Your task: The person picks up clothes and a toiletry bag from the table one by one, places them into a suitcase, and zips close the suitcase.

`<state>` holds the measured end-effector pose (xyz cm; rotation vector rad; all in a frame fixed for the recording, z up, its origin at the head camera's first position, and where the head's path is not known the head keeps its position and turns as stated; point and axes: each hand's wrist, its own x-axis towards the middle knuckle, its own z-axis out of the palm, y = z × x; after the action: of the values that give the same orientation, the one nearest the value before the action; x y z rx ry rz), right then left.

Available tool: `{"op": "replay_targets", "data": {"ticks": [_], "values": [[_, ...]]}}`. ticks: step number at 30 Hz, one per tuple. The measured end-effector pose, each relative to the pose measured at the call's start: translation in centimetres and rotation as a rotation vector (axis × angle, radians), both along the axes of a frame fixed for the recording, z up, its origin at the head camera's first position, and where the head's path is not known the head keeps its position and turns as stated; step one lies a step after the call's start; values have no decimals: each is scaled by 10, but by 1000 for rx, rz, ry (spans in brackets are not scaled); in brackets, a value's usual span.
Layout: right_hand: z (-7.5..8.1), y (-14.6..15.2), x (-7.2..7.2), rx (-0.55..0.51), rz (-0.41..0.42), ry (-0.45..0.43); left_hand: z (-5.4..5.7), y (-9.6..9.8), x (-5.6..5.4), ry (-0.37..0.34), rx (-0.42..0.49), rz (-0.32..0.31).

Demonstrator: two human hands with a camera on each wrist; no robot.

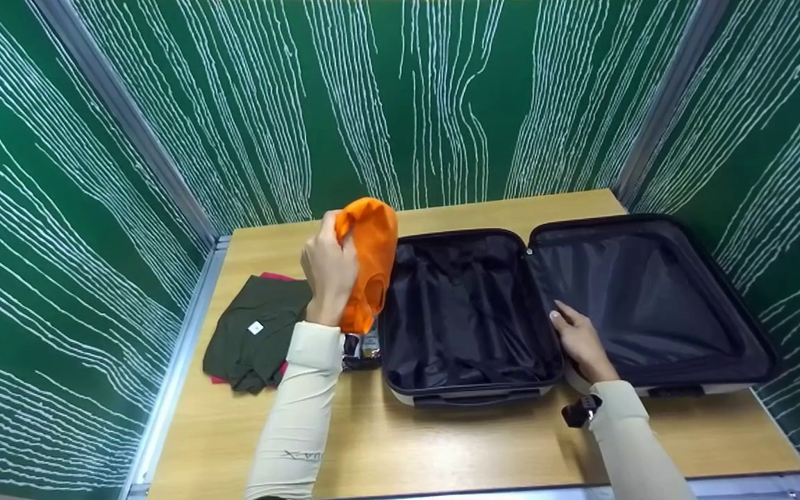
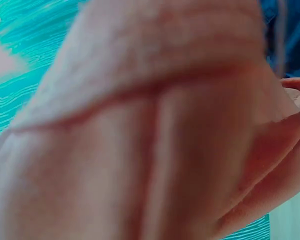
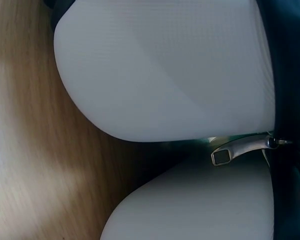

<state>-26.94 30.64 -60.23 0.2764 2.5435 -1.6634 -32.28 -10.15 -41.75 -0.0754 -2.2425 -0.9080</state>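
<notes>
My left hand grips a bunched orange piece of clothing, raised beside the left half of an open suitcase. Part of the cloth hangs below the fingers and shows an opening. My right hand is at the middle edge between the suitcase's two halves, its fingers loosely extended and holding nothing visible. In the right wrist view, the pale suitcase shell and a metal zipper pull appear close up; the fingers are out of sight. Blurred skin of the left hand fills most of the left wrist view.
A folded dark green garment with a white tag lies on the wooden table, pinkish-red cloth showing beneath it. A small pack with a clear front sits partly hidden behind the left forearm. Green, white-streaked walls enclose the table.
</notes>
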Motion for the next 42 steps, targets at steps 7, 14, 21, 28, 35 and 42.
{"op": "replay_targets", "data": {"ticks": [7, 14, 21, 28, 35, 42], "values": [[2, -1, 0, -9, -4, -6, 4, 4, 0, 11, 8, -17], [0, 1, 1, -4, 8, -23, 6, 10, -2, 27, 34, -33], [0, 1, -1, -33, 21, -30, 8, 16, -3, 54, 77, -52], [-1, 1, 0, -33, 8, -23, 7, 23, -3, 39, 97, -77], [-1, 1, 0, -18, 8, -29, 2, 26, -6, 32, 97, -76], [-2, 1, -1, -32, -1, -16, -9, 31, -11, 9, 122, -64]]}}
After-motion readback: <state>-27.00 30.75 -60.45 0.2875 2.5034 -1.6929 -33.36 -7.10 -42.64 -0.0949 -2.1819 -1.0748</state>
